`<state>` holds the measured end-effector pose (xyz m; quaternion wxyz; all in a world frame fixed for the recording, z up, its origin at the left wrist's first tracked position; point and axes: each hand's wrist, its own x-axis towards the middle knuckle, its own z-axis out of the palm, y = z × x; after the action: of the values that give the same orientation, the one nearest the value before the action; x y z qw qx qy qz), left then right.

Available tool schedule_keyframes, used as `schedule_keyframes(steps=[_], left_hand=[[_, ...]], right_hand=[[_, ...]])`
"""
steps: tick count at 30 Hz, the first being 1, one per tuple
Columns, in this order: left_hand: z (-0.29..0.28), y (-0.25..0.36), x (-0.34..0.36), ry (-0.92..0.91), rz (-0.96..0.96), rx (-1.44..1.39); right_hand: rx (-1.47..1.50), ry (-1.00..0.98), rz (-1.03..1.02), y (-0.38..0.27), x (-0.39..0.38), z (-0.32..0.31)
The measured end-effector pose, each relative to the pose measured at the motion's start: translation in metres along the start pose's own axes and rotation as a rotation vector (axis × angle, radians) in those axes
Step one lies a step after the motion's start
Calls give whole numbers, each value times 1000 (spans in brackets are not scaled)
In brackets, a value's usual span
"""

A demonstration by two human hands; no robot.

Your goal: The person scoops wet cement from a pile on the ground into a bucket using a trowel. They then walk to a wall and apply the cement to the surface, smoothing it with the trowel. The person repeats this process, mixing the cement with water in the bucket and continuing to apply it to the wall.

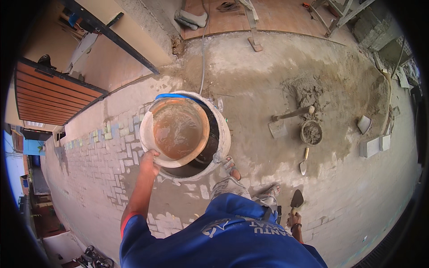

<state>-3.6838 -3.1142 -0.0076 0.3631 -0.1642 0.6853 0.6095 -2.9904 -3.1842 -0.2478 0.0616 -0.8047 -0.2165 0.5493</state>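
My left hand [152, 163] is closed on the near left rim of a round pale basin [146, 131] with cloudy brown water in it. The basin is over the left part of a larger round tub [225, 140], which has dark liquid inside; whether it rests on the tub's edge I cannot tell. A blue edge [176, 95] shows at the tub's far side. Low on the right, my right hand [295, 219] is wrapped round the handle of a pointed trowel [297, 197], its dark blade pointing away from me.
On the right lie a hoe [292, 115], a small bucket of mortar [312, 133], a second trowel [304, 167] and a mortar heap [310, 91]. White blocks [370, 147] sit farther right. A slatted gate [53, 96] stands left; a hose [203, 58] runs beyond the tub.
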Motion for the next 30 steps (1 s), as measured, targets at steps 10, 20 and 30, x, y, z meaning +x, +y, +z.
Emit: schedule_keyframes(steps=[10,20,30], left_hand=[[114,-78,-187,-297,33,-70],[245,-308,-271,-530,-220,118],[332,-538,-305,-448,-254,235]], right_hand=[[198,0,60,108,86,-131],[374,303,96,178,99,-320],[300,300,47,219,128,-430]])
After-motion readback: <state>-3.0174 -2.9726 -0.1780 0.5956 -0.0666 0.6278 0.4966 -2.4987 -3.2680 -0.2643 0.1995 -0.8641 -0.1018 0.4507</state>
